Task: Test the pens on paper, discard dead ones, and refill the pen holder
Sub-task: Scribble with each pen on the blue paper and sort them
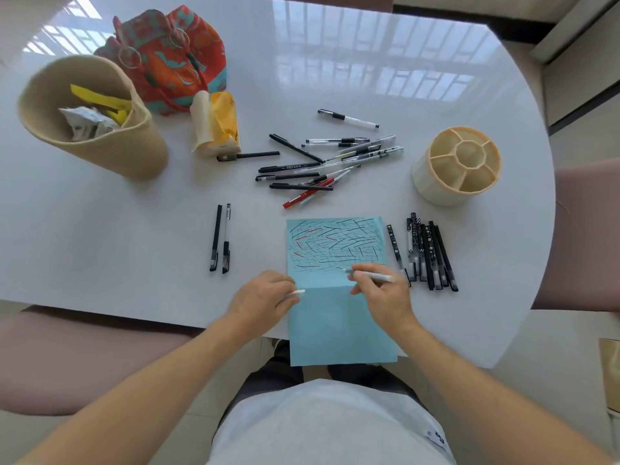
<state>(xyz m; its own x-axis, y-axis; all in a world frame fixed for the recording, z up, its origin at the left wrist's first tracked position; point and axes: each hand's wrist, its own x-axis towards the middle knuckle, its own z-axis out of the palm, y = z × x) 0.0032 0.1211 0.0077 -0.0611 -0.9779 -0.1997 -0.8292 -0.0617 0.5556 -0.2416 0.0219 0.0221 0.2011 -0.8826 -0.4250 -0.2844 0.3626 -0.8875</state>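
A light blue paper [335, 317] lies at the table's near edge, its upper half covered in black and red test strokes. My right hand [379, 290] grips a white pen [372, 275] with its tip on the paper's lower scribbled area. My left hand [265, 297] rests at the paper's left edge and pinches a small white pen cap [297, 293]. A loose pile of pens [318, 166] lies in the middle. A row of black patterned pens [422, 253] sits right of the paper. Two black pens [220, 239] lie to the left. The cream divided pen holder [456, 166] stands with nothing in it.
A beige woven bin [100, 129] with crumpled paper and yellow scraps leans at the far left. An orange patterned bag [167, 55] and a yellow tissue pack [218, 125] sit behind it. One pen [349, 119] lies apart at the back. Pink chairs flank the white table [369, 62].
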